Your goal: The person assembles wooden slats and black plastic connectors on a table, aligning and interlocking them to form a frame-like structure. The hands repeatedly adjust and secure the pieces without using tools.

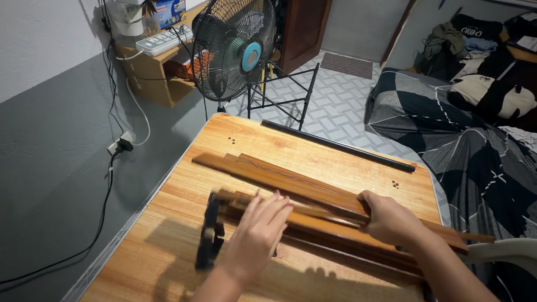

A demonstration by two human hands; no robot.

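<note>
While the right hand [390, 220] grips the wooden slats [291, 186], the left hand [258, 233] lies flat — fingers spread — on them. Both rest on a wooden table [171, 262].

At the upper left of the frame, a small blue cardboard box [168, 5] stands on top of the wooden wall shelf [152, 71], just behind the white power strip. It is roughly rectangular, with its top flap standing open and tilted, and its front shows lighter patches of white and yellow print on the blue. To its left, beside the white container, the edge of a brownish paper or card wrapper is too blurred to tell apart. At the upper right, a black cloth [471, 28] on the heap bears white lettering.
</note>
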